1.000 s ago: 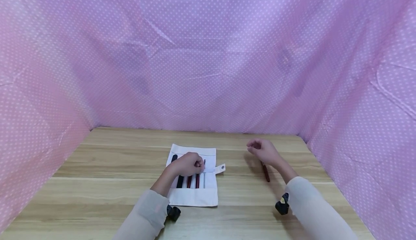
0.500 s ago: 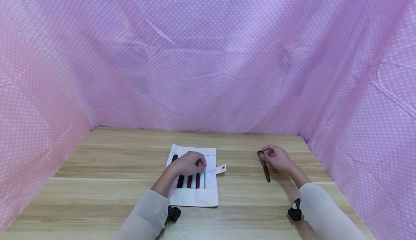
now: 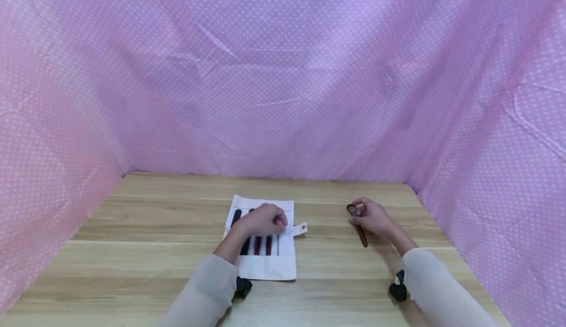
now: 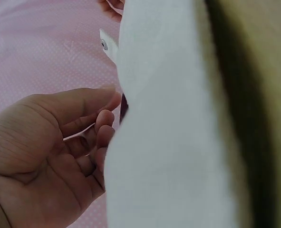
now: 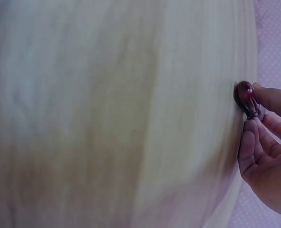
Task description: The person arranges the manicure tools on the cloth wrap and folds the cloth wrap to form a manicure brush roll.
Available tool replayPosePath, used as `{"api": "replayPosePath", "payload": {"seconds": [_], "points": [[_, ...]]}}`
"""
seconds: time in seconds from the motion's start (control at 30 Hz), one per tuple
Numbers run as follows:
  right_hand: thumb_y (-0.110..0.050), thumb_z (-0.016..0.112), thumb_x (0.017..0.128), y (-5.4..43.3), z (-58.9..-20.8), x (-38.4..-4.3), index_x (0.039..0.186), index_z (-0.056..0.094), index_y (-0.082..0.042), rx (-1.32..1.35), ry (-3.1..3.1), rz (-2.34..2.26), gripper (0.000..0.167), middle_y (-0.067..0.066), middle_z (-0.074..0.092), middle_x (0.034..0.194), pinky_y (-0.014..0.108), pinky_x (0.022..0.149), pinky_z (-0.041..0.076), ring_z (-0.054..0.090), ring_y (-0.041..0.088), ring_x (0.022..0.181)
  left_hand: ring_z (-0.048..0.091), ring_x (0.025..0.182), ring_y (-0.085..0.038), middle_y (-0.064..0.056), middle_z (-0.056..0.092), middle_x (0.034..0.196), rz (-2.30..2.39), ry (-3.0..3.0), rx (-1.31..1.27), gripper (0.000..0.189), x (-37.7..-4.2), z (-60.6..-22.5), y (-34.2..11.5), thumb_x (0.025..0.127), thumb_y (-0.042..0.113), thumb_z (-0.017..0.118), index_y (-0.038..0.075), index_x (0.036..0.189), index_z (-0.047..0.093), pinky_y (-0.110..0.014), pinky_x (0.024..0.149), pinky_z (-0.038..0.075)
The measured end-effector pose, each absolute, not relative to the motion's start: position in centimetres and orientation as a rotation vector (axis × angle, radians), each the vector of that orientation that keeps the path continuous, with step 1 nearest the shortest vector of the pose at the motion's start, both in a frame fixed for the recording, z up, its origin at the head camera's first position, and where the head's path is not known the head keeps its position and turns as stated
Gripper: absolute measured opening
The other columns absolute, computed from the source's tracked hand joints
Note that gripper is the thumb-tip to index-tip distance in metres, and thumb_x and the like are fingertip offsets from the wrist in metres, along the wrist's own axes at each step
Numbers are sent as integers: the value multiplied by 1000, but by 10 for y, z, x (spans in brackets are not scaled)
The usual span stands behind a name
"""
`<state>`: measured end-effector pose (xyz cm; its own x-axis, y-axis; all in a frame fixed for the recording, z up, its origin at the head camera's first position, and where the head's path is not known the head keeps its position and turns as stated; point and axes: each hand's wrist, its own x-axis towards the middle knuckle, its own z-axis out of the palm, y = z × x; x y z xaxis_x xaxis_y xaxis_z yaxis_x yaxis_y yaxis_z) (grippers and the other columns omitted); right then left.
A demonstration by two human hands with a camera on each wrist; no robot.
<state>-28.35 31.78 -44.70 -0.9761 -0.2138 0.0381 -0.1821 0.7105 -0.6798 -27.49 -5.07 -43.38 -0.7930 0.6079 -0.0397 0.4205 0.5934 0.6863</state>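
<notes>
A white fabric pouch (image 3: 265, 268) lies unfolded on the table, with several slim black, dark red and silver tools in it. My left hand (image 3: 265, 219) is over its upper right part, fingers loosely curled. In the left wrist view the thumb and fingertips come close together beside the white cloth, and nothing shows between them. Farther right, my right hand (image 3: 373, 217) pinches a dark red tool (image 3: 361, 236) just below its rounded head; the handle points toward me. The right wrist view shows its glossy end (image 5: 246, 91) between thumb and fingers. Its exact kind is unclear.
A strap with a snap button (image 3: 302, 228) sticks out from the pouch's right side. The wooden table (image 3: 155, 248) is walled at the back and sides by a pink dotted curtain (image 3: 274, 96).
My right hand has moved down to the dark red tool and taken hold of it near its head. My left hand has shifted slightly right over the pouch.
</notes>
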Motion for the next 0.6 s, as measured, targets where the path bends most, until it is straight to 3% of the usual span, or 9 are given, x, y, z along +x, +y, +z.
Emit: {"api": "replayPosePath", "payload": {"seconds": [0.2,0.6], "points": [[-5,77,89,313,-448,-287,129,55,7,-409,2898,-1058,48,7,65,91,32,77,49,59,16,82,55,72,-10,5,62,78,948,2569,798,7,-277,-436,-48,92,9,75,14,88,72,-27,69,47],[-2,72,91,288,-435,-295,124,63,8,-447,2826,-1097,35,11,68,96,32,78,54,66,21,89,52,66,-9,6,58,72,890,2591,822,12,-278,-441,-49,91,7,74,14,82,71,-27,64,44]]}}
